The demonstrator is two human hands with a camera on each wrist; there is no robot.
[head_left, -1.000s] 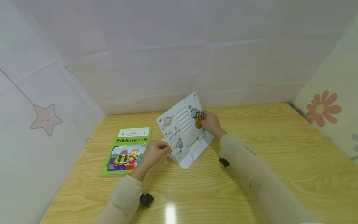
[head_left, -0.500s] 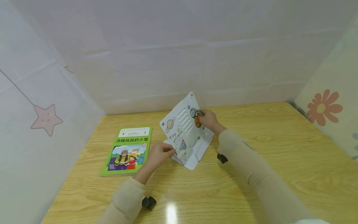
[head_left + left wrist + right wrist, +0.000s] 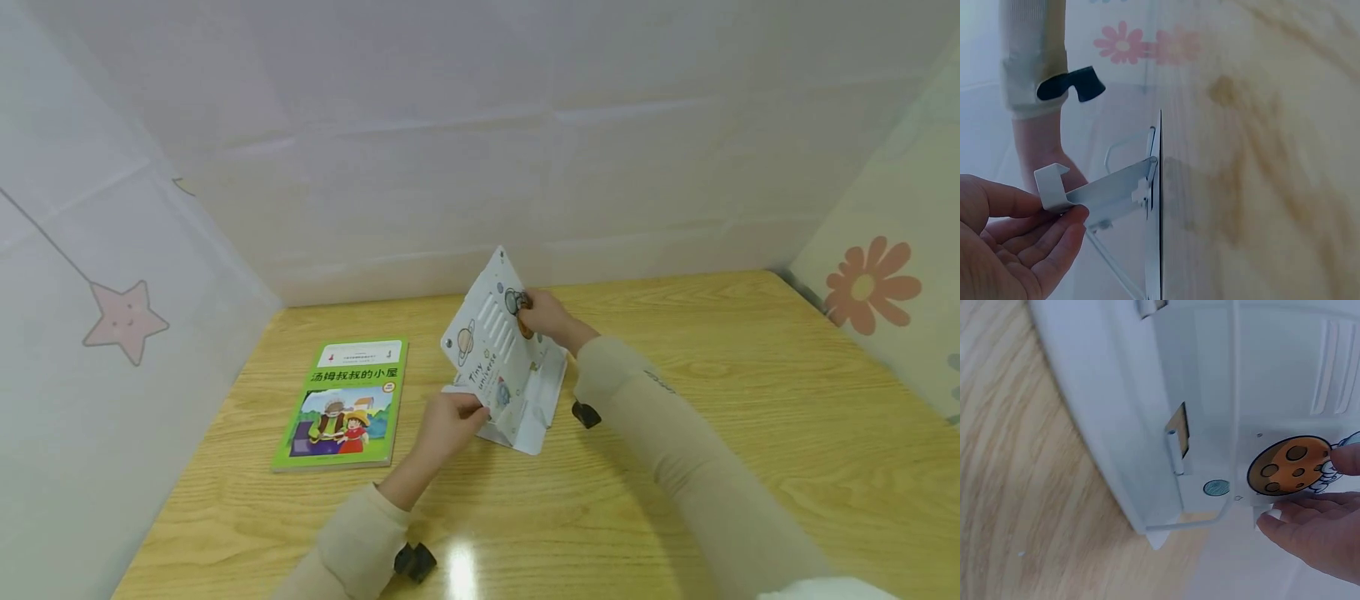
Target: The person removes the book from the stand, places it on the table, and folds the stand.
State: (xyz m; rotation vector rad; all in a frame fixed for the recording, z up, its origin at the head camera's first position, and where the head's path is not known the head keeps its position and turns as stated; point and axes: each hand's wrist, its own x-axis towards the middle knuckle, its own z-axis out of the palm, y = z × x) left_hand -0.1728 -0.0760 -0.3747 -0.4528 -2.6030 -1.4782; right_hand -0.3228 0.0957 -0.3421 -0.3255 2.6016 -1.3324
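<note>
From here the white book stand [image 3: 486, 340] looks already unfolded on the worktop [image 3: 795, 400] but not yet released, the left hand [image 3: 447, 427] pinching its bent metal tab [image 3: 1054, 187], the right hand [image 3: 549, 317] gripping its panel's edge, the green picture book [image 3: 341, 408] lying apart.

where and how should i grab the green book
Probably by its right edge, coming from the right, thumb on the cover and fingertips working underneath. The book lies flat on the table, so only its thin sides offer a pinch, and that long side faces the left hand. That hand is pinching the stand, so it would need to let go first.
</note>
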